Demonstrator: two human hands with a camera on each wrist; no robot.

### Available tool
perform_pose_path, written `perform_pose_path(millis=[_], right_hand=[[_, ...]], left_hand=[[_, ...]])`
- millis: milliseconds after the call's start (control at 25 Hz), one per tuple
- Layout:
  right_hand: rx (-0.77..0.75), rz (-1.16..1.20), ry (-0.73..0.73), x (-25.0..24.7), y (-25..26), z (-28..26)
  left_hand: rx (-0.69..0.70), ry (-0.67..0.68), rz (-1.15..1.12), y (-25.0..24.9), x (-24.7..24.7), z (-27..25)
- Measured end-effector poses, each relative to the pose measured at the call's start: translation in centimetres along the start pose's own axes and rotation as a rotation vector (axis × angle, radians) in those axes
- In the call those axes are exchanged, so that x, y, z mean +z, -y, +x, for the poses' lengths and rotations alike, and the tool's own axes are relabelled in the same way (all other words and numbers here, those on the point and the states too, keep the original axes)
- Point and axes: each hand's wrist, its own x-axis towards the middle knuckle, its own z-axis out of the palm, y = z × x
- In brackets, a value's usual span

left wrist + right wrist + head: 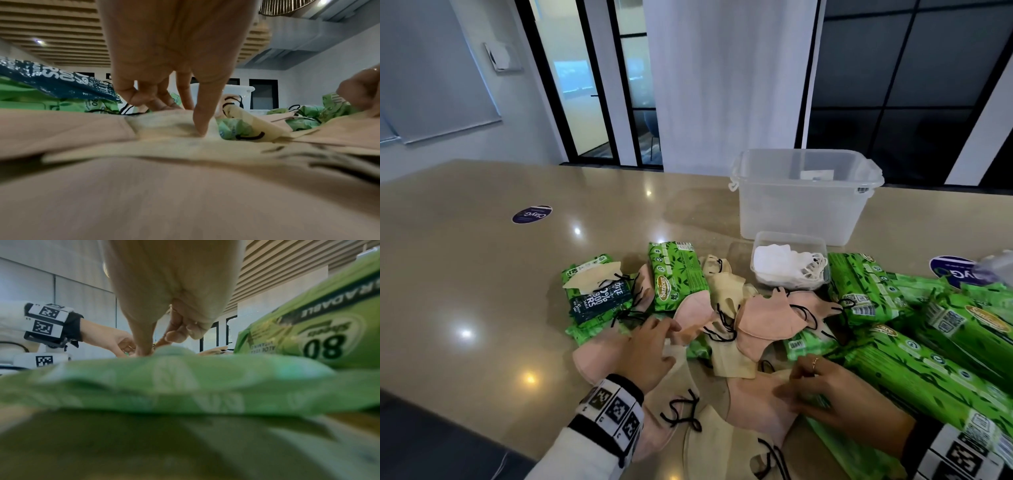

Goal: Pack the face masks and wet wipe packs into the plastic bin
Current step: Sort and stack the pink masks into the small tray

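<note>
The soft, light pink and beige fabric face masks [767, 322] are best pinched at an edge. The left hand [650, 349] presses one with relaxed fingers; the right hand [822, 390] pinches another; the far clear plastic bin [804, 202] waits.

- The right hand [164, 293] is hanging down from the top of the right wrist view, its fingertips [144, 350] reaching the far edge of a blurred green wipe pack [174, 382], the other fingers curling in behind
- Further left, the left hand [111, 339] is reaching in low, fingers loosely bent, a marker-patterned wristband [47, 321] sitting above it over a white sleeve [12, 316]
- On the right, a second green pack [320, 331] is lying tilted, its "80" showing upside down
- A slatted ceiling [287, 264] is showing overhead
</note>
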Motion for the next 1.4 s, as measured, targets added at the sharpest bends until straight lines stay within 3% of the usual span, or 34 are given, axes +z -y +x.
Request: perform_pose_path(millis=[120, 320, 480, 600, 680, 800, 920, 1040, 1120, 1240, 1320, 1400], right_hand=[[-0.007, 0.05, -0.028, 0.0, 0.0, 0.0], [0.046, 0.066, -0.145, 0.2, 0.1, 0.0], [0.099, 0.09, -0.275, -0.3, 0.6, 0.1], [0.127, 0.114, -0.331, -0.5, 0.6, 0.1], [0.13, 0.106, -0.39, -0.8, 0.7, 0.2], [0.141, 0.076, -0.47, -1.1, 0.4, 0.3], [0.203, 0.102, -0.429, -0.4, -0.3, 0.0], [0.284, 0.009, -0.265, 0.4, -0.7, -0.3], [0.311, -0.068, -0.197, 0.4, -0.8, -0.3], [0.299, -0.085, -0.159, 0.5, -1.1, 0.0], [0.269, -0.034, -0.166, 0.6, -1.4, 0.0], [0.229, 0.052, -0.201, 0.5, -1.4, -0.1]], left_hand=[[0.002, -0.003, -0.041, 0.1, 0.2, 0.1], [0.122, -0.217, -0.047, -0.3, 0.1, 0.1], [0.31, -0.101, 0.008, -1.1, 0.1, 0.7], [0.268, 0.011, 0.006, 0.0, 0.7, 1.2], [0.247, -0.014, -0.04, 0.1, 0.6, 1.5], [0.361, -0.103, -0.15, -1.3, 0.0, 1.1], [0.355, -0.077, -0.255, -2.3, 0.0, 0.4], [0.179, -0.168, -0.09, -0.9, 0.6, 1.0], [0.114, -0.036, -0.065, -0.5, 1.0, 1.2], [0.178, 0.143, -0.02, -0.2, 1.8, 1.3], [0.205, 0.095, -0.109, -0.4, 1.5, 1.4], [0.259, -0.083, -0.258, -1.2, 0.6, 1.4]])
